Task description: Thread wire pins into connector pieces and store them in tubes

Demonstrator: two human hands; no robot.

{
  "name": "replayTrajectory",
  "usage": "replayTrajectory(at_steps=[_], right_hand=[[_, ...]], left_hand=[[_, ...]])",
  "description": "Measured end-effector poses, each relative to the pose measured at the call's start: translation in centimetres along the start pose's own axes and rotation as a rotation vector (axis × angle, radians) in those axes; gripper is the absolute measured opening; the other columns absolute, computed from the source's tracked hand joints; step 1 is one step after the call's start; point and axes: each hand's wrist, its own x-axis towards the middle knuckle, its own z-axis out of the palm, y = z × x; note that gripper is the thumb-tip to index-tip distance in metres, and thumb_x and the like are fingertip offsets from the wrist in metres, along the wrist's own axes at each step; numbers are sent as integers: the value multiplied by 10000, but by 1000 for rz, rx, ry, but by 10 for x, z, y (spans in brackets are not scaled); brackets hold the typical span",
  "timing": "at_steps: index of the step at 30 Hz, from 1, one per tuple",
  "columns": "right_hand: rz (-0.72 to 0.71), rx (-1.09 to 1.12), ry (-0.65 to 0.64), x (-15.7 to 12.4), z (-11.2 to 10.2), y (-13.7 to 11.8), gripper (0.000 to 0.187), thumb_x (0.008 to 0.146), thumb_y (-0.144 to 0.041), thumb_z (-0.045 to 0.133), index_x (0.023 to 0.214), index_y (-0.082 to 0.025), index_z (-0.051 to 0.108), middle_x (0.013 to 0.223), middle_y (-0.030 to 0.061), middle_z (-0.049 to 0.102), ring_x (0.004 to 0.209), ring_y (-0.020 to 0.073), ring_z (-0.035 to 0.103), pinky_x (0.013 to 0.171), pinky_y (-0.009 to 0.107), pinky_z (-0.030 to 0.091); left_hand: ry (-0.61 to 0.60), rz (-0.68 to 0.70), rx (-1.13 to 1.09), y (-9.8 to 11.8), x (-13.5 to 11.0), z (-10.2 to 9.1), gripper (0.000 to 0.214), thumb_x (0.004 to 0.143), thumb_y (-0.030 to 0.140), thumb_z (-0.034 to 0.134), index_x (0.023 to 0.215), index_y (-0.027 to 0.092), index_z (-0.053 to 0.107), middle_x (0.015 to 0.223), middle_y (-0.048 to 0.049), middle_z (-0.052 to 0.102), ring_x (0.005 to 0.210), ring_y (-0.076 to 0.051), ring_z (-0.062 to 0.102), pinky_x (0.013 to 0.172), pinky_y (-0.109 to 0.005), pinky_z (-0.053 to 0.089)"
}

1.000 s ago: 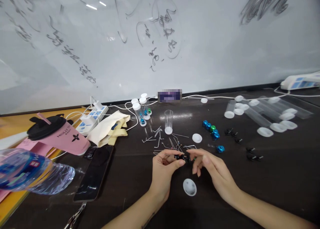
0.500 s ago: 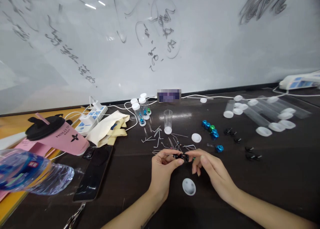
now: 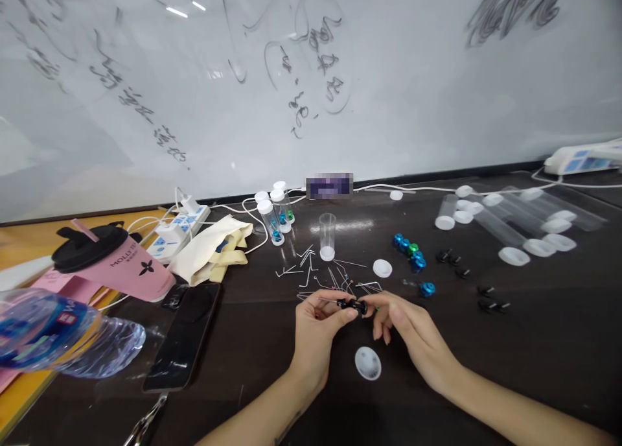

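Observation:
My left hand [image 3: 315, 332] is closed, pinching a small black plastic part [image 3: 352, 305] between thumb and fingers. From its left side juts a thin metal rod [image 3: 328, 300]. My right hand [image 3: 415, 332] reaches in from the other side, with a forefinger tip at the part's right end. Its thumb stands apart and the other fingers bend downward. A speck of green shows beside these fingers; I cannot make out what it belongs to. Below the hands lies a round whitish cap [image 3: 368, 363]. Beyond them are loose bent metal wires [image 3: 343, 281] and an upright clear tube [image 3: 327, 237].
Blue and green metallic pieces [image 3: 412, 255] and black parts [image 3: 486, 292] lie to the right. Clear tubes with white caps [image 3: 500, 219] fill the back right. Filled tubes [image 3: 272, 219] stand at back left. A phone [image 3: 182, 342], bottle [image 3: 72, 336] and pink cup [image 3: 121, 264] sit left.
The view has shifted very slightly. Both hands and the black part keep practically the same position.

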Motion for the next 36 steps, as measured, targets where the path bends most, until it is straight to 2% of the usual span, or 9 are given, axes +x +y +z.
replayTrajectory(at_steps=[10, 36], right_hand=[[26, -21, 12, 0, 0, -1, 396, 1019, -427, 332, 1101, -181, 632, 719, 29, 615, 603, 155, 564, 562, 284, 478], [0, -2, 17, 0, -1, 0, 397, 1021, -418, 333, 1115, -189, 643, 724, 25, 606, 606, 149, 564, 551, 278, 478]], left_hand=[[36, -22, 41, 1, 0, 1, 228, 590, 124, 844, 790, 180, 751, 764, -27, 757, 704, -118, 654, 712, -214, 506], [1, -17, 30, 1, 1, -1, 219, 606, 129, 841, 798, 180, 749, 777, -29, 761, 694, -114, 653, 703, -210, 504]])
